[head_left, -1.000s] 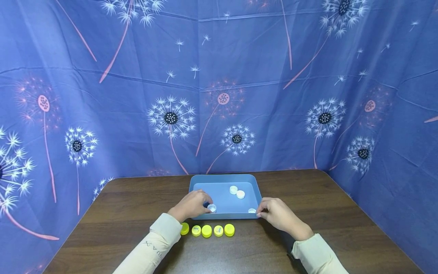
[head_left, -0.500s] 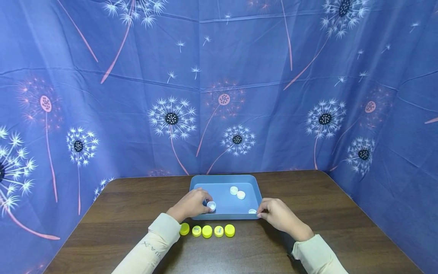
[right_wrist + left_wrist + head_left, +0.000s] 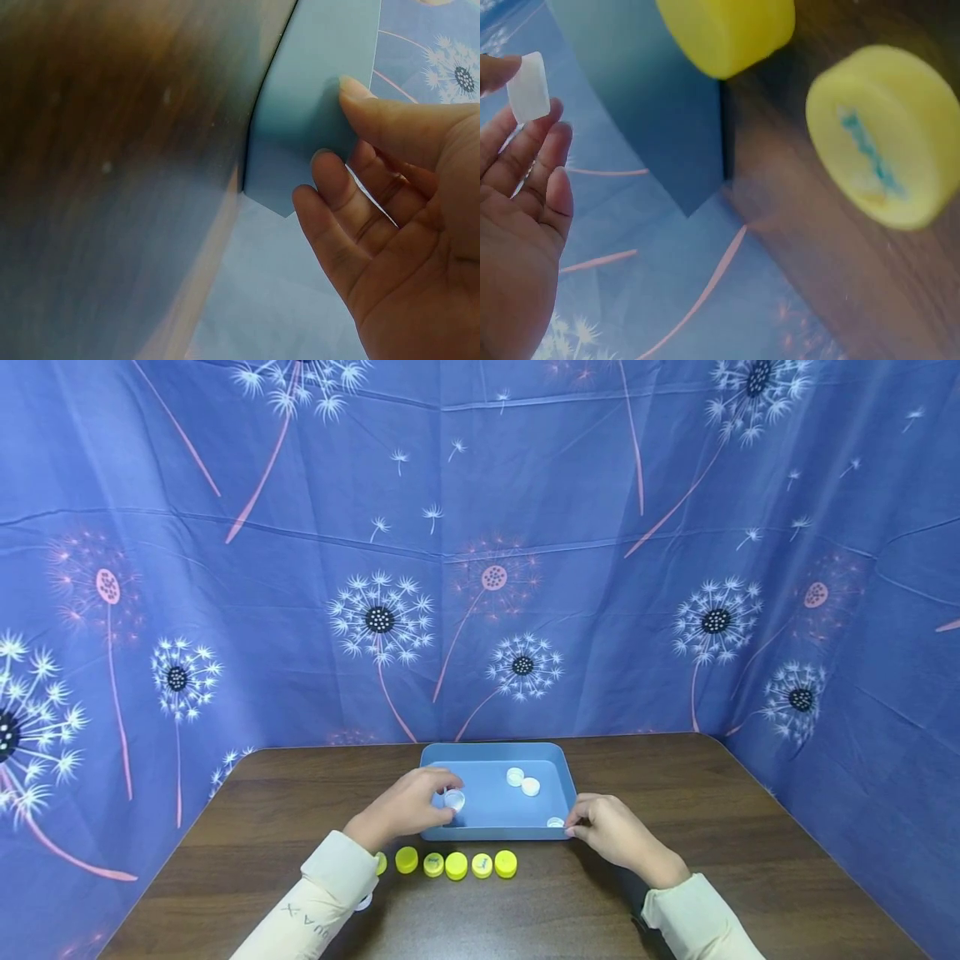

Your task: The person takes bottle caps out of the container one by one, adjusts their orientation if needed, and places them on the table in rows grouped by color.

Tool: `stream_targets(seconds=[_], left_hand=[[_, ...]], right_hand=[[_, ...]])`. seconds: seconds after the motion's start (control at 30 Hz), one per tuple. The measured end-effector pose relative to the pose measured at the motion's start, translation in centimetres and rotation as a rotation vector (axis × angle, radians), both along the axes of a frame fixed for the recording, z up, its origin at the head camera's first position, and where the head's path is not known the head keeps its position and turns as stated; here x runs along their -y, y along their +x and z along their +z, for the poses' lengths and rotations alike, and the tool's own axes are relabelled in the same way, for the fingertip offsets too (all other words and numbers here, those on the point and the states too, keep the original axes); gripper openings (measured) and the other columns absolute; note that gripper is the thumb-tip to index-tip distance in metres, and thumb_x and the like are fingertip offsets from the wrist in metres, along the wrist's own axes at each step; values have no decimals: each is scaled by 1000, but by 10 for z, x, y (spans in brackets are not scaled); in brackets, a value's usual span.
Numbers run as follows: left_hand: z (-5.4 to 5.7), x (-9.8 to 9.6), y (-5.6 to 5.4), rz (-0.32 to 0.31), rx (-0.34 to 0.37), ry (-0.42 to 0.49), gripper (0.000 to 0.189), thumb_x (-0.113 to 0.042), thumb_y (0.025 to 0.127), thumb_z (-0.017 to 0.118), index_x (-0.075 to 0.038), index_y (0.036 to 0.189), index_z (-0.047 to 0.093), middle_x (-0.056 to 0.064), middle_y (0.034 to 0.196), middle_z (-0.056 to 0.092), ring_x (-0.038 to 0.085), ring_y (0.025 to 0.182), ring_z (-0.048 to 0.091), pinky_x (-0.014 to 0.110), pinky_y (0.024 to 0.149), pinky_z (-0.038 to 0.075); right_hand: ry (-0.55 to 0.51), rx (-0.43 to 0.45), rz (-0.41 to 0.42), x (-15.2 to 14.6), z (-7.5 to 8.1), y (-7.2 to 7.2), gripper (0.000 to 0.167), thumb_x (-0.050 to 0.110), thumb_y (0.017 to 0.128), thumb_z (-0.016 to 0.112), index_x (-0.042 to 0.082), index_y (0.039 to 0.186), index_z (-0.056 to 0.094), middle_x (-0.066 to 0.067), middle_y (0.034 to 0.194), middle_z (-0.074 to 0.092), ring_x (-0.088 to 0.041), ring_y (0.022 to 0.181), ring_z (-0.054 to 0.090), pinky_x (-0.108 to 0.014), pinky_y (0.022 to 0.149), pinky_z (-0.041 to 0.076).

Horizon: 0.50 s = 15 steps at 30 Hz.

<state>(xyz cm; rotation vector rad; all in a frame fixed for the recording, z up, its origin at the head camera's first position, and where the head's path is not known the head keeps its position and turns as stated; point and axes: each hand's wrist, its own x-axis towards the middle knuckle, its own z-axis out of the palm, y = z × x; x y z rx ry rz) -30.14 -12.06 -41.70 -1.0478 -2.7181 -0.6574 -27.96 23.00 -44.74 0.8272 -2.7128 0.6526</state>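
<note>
My left hand (image 3: pixel 405 806) pinches a white bottle cap (image 3: pixel 453 800) between thumb and fingers, over the left part of a shallow blue tray (image 3: pixel 487 832). In the left wrist view this cap (image 3: pixel 529 88) is held up by its edges. My right hand (image 3: pixel 618 837) grips the tray's wall near its front right corner; in the right wrist view the thumb lies on the outer wall (image 3: pixel 311 97). One white cap (image 3: pixel 555 822) sits inside that corner, close to the right fingertips. Two more white caps, one (image 3: pixel 514 777) beside the other (image 3: pixel 530 787), lie farther back in the tray.
Several yellow bottle caps (image 3: pixel 456 865) stand in a row on the brown wooden table (image 3: pixel 570 910), in front of the tray. Another white cap (image 3: pixel 363 902) peeks out beside the left sleeve (image 3: pixel 341 868). A blue dandelion-print cloth (image 3: pixel 465 693) hangs behind the table.
My left hand has moved left and slightly up with the white cap. A yellow cap and a white cap now show beside the left sleeve. The right hand has stayed at the tray's corner.
</note>
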Motion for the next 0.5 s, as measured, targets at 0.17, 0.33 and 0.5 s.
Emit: stream_targets(seconds=[0.17, 0.33, 0.5], left_hand=[[10, 9, 15, -8, -123, -69, 39, -26, 93, 62, -26, 132, 66, -9, 121, 66, 11, 110, 57, 37, 86, 44], [14, 16, 25, 6, -188, -67, 33, -22, 96, 58, -31, 126, 69, -13, 104, 62, 5, 89, 50, 29, 75, 36], [15, 23, 38, 39, -132, -28, 28, -18, 98, 55, -29, 118, 71, -15, 100, 57, 5, 87, 46, 32, 77, 35]], right_hand=[[-1, 11, 2, 0, 1, 0, 15, 5, 82, 79, 19, 78, 75, 18, 78, 62, 3, 72, 55, -24, 67, 51], [2, 11, 3, 1, 2, 0, 13, 6, 82, 79, 18, 79, 75, 16, 78, 62, 2, 73, 56, -25, 68, 51], [6, 17, -1, 1, 2, 0, 12, 6, 82, 79, 17, 79, 75, 16, 78, 63, 2, 74, 56, -26, 68, 52]])
